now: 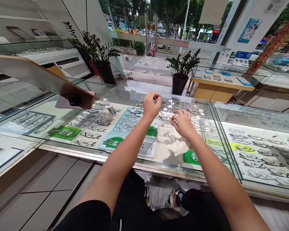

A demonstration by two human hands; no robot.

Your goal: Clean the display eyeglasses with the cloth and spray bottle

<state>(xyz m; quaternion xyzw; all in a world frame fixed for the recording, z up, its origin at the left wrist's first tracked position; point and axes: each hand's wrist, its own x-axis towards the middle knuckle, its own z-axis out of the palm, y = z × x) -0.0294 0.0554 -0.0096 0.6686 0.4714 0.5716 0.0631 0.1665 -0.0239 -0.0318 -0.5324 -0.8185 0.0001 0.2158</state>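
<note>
1. Currently, both hands are above the glass-topped desk (163,169), toward its far edge, side by side and apart.
2. The left hand (152,106) is raised with its fingers curled inward, the gap between thumb and forefinger narrow; whether they pinch something thin, I cannot tell.
3. The right hand (183,123) sits a little closer to the near edge, fingers bent and loosely gathered; I cannot tell whether they hold anything.
4. Around both hands, spectacle frames (196,109) spread along the far edge of the desk; whether these lie on the glass or beneath it is unclear.
5. A pale cloth (178,147) lies crumpled near the right wrist, toward the near edge; whether it touches the wrist is hard to tell.
6. Just beside the cloth, at the near edge, is a green card (192,157) with a white emblem, partly hidden by the right forearm.
7. Left of the left hand, a blue panel (125,120) bears more eyewear, and a white spray bottle (109,107) stands tilted in view near it.
8. Beyond the far edge, two potted plants (180,84) flank a glass door.
</note>
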